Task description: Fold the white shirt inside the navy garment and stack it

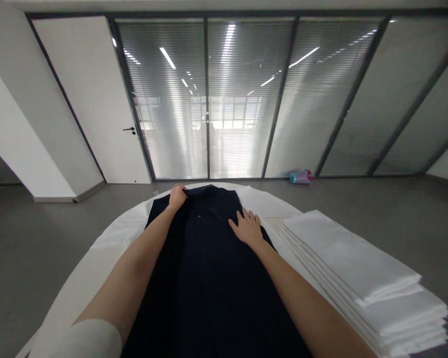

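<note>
Garment: dark navy cloth garment (212, 278) with a collar-like fold at its far end, spread lengthwise on the round-edged, white-covered table (91, 278); the collar end lies near the far rim, the near end runs out of view. Likely laid this way so both hands reach its top.
Left hand: bare left hand (177, 197) at the garment's far left, beside the collar; fingers curled, apparently gripping the cloth edge there, probably to keep that corner in place.
Right hand: bare right hand (248, 227) palm down on the garment's right side, below the shoulder; fingers spread, nothing gripped. Looks like flat pressure to steady or smooth the fabric.
White stack: neatly folded white cloth pieces (351, 253), layered on the table's right, beside the right forearm; seemingly set aside so the garment gets the middle.
Floor item: small blue-and-red cylindrical object (300, 177) lying by the grey-framed glass partition (235, 109), well apart from the table; exact type unclear.
</note>
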The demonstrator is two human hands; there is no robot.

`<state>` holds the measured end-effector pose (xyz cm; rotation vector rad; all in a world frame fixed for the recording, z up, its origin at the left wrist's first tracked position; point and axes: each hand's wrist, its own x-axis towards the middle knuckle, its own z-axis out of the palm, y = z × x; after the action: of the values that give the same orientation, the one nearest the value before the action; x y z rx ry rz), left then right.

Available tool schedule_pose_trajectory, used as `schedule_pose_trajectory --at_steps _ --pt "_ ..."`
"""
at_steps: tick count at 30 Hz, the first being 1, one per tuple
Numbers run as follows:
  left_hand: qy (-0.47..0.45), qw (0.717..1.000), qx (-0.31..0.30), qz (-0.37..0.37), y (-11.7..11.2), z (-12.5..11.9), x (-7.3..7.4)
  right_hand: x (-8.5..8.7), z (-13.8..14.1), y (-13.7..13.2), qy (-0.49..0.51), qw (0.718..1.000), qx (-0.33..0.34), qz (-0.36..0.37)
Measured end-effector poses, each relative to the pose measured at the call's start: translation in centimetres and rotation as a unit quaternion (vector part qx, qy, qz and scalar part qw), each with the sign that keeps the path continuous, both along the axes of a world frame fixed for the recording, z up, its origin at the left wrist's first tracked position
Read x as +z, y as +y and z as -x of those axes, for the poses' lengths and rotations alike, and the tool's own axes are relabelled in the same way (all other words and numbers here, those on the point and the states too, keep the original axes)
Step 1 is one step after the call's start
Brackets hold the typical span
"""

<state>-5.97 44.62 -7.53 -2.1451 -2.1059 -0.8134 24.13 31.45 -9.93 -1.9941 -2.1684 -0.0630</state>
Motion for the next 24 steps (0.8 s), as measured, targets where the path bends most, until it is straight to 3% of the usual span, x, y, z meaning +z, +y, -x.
schedule_pose_trajectory --at_steps 6,18,24 --pt "0.065 0.996 -0.054 0.003 -1.1 -0.2 0.0 0.0 0.1 0.0 -0.003 1.0 0.002 -0.008" --pt "0.168 0.984 -0.016 0.051 -2.3 -0.2 0.0 0.0 0.2 0.1 0.0 1.0 0.003 -0.011" --pt "0.169 0.984 0.0 0.051 -2.4 -3.6 0.0 0.1 0.1 -0.1 0.009 1.0 0.003 -0.008"
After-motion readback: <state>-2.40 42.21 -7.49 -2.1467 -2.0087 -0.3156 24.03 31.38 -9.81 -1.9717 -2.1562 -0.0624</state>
